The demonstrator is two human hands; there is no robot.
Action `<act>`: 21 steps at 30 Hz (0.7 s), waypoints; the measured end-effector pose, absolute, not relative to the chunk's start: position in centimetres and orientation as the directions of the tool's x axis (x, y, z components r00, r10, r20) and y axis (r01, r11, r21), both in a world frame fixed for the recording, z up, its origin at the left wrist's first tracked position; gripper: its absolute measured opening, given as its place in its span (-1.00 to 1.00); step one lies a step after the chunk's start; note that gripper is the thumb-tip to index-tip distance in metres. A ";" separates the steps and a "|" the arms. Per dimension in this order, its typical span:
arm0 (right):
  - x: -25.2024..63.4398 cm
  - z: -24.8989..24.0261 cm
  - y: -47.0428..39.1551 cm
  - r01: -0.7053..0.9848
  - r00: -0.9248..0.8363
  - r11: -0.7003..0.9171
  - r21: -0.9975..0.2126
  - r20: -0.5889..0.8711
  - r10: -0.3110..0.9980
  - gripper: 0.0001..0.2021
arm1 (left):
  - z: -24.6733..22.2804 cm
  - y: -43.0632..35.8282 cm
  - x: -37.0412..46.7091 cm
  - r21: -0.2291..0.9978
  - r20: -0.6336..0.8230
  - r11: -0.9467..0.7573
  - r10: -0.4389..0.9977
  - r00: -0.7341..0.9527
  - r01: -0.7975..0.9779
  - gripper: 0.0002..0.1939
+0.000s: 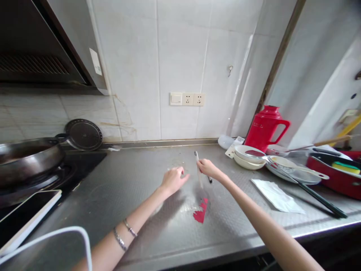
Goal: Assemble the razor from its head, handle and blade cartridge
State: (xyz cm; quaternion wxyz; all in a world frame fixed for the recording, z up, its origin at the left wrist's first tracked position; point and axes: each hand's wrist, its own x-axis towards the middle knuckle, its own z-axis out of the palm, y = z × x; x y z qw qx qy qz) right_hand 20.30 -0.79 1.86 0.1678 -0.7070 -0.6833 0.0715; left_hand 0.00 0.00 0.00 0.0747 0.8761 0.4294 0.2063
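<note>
My right hand [208, 168] is closed around a slim white pen-like stick [196, 154] with a dark upper tip, held upright over the steel counter. Just below that hand shows a short black piece [210, 180]; whether it belongs to the stick I cannot tell. To the left, my left hand [172, 180] hovers low over the counter, thumb apart from the bent fingers and nothing visible in it. Something thin and clear [170, 169] seems to lie by its fingertips. Nearer me, a ragged red scrap [200, 211] lies flat on the metal.
At left are a pan [31, 160] on the stove, a phone-like device [28, 218] and a white cable [63, 230]. At right stand a red thermos [265, 128], stacked bowls [248, 162], a white tissue [278, 196], a dark-handled utensil [321, 201] and a red pot [335, 180].
</note>
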 end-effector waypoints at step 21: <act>28.6 -2.3 -0.5 0.968 0.245 -0.249 -0.009 -0.147 0.958 -0.58 | -3.5 7.8 -3.8 0.406 0.161 -0.587 0.800 0.577 0.700 -0.32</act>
